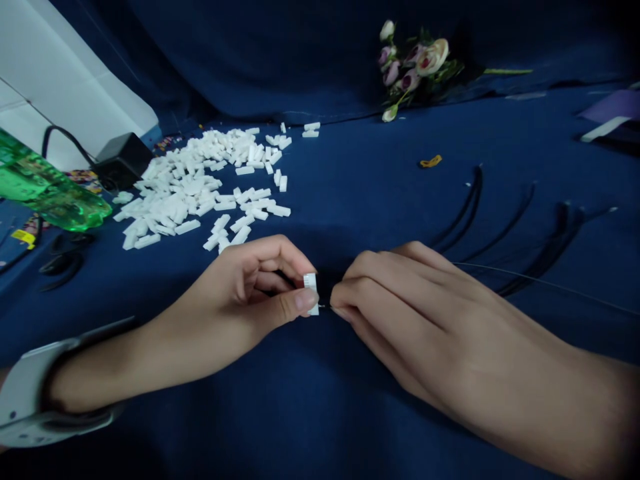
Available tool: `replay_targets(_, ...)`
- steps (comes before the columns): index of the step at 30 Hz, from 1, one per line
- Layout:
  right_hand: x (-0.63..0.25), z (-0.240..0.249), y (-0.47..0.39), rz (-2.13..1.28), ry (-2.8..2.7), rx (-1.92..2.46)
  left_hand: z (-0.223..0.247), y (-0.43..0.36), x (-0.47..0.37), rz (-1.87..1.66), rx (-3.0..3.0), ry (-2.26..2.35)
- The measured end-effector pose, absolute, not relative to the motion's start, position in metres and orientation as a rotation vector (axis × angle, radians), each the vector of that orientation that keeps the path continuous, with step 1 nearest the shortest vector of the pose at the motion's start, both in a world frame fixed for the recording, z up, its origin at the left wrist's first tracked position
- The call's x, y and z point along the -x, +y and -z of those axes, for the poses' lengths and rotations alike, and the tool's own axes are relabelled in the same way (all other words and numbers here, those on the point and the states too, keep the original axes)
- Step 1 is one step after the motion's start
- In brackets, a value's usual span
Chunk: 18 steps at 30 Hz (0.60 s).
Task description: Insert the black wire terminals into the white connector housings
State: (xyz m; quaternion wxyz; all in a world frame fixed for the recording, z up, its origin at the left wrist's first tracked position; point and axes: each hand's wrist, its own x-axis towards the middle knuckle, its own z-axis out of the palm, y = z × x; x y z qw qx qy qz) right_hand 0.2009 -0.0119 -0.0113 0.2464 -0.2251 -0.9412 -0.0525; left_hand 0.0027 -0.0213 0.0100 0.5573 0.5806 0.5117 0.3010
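Observation:
Between the thumb and fingers of my left hand [260, 287] is a small white plastic connector housing [311, 287], upright, with slots along its upper edge. My right hand [415, 307] pinches a thin wire [540, 279] close to its end. The wire's small metal tip [323, 306] meets the right side of the housing; whether it sits inside, I cannot tell. Behind my right hand the wire runs off to the right edge. Past my left hand lies a large pile of similar white housings [185, 180].
Dark wires [515, 227] lie in bundles behind my right hand. At the back are artificial flowers [415, 63] and a yellow band [431, 162]. A green bottle [55, 187] and a black box [124, 160] with a cable stand at the left, with a purple item [613, 105] far right.

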Motion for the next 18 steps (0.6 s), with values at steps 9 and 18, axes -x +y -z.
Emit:
replay_targets(9, -0.1983, 0.0046, -0.0162, 0.070, -2.617, 0.700, -0.0094, -0.0248, -0.0051, -0.709, -1.384, 1.265)
replay_targets(18, -0.1935, 0.0087, -0.0196, 0.161, -2.612, 0.661, -0.0057, -0.0272, -0.0060, -0.738, -1.432, 1.290)
